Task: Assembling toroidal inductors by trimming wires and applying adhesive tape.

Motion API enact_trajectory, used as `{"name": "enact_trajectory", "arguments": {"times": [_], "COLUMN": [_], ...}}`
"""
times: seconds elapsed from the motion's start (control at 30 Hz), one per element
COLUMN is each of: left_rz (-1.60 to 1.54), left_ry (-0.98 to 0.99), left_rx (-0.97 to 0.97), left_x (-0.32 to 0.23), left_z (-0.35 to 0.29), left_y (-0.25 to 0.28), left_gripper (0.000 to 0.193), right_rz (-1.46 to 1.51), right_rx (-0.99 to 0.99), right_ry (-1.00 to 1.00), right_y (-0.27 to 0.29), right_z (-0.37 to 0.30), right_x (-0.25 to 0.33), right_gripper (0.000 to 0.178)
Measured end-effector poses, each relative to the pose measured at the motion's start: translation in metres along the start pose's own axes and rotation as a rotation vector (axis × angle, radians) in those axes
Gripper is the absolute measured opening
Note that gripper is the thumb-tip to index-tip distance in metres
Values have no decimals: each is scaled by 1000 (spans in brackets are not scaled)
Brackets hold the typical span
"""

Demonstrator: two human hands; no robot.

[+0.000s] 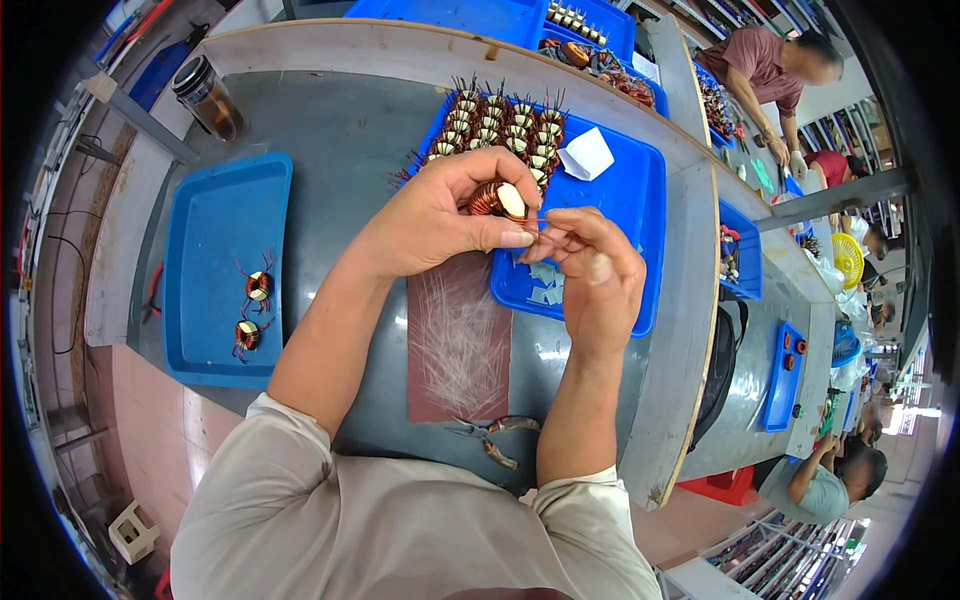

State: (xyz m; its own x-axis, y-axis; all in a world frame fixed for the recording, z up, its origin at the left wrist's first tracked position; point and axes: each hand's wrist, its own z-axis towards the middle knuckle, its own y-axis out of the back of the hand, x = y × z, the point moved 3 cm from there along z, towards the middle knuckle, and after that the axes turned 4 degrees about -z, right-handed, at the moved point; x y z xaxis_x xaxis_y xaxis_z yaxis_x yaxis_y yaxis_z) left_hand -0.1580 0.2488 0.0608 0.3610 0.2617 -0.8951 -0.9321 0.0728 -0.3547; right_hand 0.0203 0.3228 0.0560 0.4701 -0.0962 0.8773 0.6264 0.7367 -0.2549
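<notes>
My left hand (440, 210) grips a toroidal coil (497, 200) wound with copper wire, a pale cream piece on its side. Copper wire leads stick out of the coil to the right. My right hand (595, 262) pinches these leads between thumb and fingers. Both hands are above the near edge of a blue tray (640, 210). Rows of similar coils (490, 125) stand in that tray with their leads pointing up. Beside them lie a folded white paper (587, 154) and pale green scraps (545, 283).
A blue tray (200, 270) at left holds two coils (258, 286). A brown scratched mat (458, 345) lies before me, pliers (495, 432) at its near edge. A jar of brown liquid (208, 97) stands far left. Wooden partitions (660, 340) border the bench; other people work at right.
</notes>
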Motion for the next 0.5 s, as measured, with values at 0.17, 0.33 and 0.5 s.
{"name": "enact_trajectory", "arguments": {"times": [0.17,0.33,0.5], "left_rz": [4,-2,3], "left_ry": [-19,15,48], "left_rx": [-41,-32,-20], "left_x": [1,0,6], "left_z": [1,1,2], "left_y": [-6,-10,-8], "left_gripper": [33,34,33], "right_rz": [-95,-75,-58], "right_rx": [-49,-118,-116], "right_ry": [-48,-10,-13], "right_y": [1,1,2], "right_z": [-2,-1,-1], "right_x": [-6,-6,-9], "right_gripper": [30,22,22]}}
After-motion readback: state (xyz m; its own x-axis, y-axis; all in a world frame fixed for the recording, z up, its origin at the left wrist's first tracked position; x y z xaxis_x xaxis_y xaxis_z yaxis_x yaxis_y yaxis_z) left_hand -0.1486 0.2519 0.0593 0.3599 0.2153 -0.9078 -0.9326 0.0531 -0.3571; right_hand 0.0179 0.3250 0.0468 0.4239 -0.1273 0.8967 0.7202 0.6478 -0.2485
